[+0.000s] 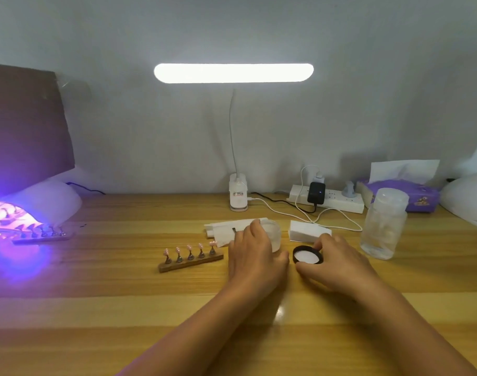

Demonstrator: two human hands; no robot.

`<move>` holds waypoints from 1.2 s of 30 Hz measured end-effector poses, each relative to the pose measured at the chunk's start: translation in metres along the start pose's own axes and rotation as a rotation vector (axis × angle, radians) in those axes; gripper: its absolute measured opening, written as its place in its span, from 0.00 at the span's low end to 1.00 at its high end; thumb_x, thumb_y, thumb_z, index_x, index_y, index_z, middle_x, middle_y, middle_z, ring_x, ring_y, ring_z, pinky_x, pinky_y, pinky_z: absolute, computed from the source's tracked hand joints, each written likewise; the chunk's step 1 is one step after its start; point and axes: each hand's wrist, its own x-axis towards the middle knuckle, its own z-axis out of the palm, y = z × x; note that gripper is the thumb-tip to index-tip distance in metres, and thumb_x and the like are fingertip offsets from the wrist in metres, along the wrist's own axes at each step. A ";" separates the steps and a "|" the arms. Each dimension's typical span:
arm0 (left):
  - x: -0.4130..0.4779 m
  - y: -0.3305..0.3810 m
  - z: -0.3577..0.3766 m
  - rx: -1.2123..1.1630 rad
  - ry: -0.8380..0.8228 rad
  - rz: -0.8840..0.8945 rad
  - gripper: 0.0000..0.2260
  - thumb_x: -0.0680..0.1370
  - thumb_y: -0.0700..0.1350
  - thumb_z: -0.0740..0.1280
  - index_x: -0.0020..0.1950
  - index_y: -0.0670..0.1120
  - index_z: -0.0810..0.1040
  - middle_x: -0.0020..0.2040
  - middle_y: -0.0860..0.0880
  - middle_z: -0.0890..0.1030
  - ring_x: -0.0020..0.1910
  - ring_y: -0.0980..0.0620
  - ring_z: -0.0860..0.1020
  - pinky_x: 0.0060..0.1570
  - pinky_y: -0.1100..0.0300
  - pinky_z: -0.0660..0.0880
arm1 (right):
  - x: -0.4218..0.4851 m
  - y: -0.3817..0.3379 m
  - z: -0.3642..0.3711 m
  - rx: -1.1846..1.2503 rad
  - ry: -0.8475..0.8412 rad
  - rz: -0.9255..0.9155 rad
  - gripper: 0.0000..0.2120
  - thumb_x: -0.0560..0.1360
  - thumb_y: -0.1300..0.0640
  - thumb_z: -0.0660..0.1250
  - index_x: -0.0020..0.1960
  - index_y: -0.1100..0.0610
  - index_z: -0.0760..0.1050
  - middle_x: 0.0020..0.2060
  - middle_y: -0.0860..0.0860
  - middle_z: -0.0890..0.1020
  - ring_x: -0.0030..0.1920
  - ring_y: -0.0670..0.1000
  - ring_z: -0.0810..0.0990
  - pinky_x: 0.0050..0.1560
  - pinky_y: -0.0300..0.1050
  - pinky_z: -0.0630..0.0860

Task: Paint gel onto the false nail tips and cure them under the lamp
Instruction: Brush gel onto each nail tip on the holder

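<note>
Head view: the left hand (255,256) curls round a small translucent round gel jar (274,234) that stands on the striped wooden table (123,308), with the thumb on its near side. The right hand (340,264) pinches a black round lid with a white liner (307,255) between thumb and fingertips. The lid faces liner-up, just beside the gel jar and apart from it.

A brown wooden holder strip (191,263) carrying five pink false nail tips (189,246) lies just left of the left hand. A second loaded strip (42,236) sits at the mouth of the white dome curing lamp (50,202), which glows violet at the far left, well apart.

Judged step: handling the lid at the open gel jar. Whether the lid is coming off or going on cannot be told.

Procedure:
1. Hold the gel jar flat on the table so that it does not tip.
2. If setting the lid aside, leave it liner-up and clear of the working path to the holder strip.
3. If closing, centre the lid before turning it, as a crooked thread may leak gel.

A dark sliver by the left index finger may be a brush tip, but it is too small to confirm.
</note>
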 end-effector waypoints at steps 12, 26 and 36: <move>-0.005 0.005 0.011 -0.190 0.066 0.256 0.30 0.72 0.53 0.73 0.67 0.54 0.59 0.61 0.54 0.70 0.56 0.55 0.71 0.47 0.66 0.71 | 0.006 0.009 -0.022 0.390 0.083 -0.189 0.24 0.69 0.44 0.75 0.60 0.46 0.71 0.56 0.44 0.73 0.55 0.45 0.74 0.51 0.42 0.75; -0.013 0.007 0.003 -0.137 0.029 0.450 0.25 0.71 0.54 0.71 0.62 0.54 0.62 0.55 0.52 0.74 0.50 0.53 0.72 0.47 0.59 0.73 | -0.003 0.031 -0.037 0.851 -0.216 -0.290 0.25 0.62 0.42 0.75 0.58 0.37 0.79 0.53 0.38 0.84 0.54 0.39 0.81 0.53 0.37 0.77; -0.019 0.016 -0.001 -0.029 0.228 0.536 0.24 0.68 0.48 0.77 0.60 0.44 0.75 0.53 0.46 0.79 0.50 0.47 0.77 0.49 0.56 0.71 | 0.000 0.025 -0.031 0.641 -0.015 -0.296 0.26 0.63 0.28 0.64 0.53 0.43 0.80 0.44 0.42 0.85 0.47 0.44 0.82 0.50 0.45 0.80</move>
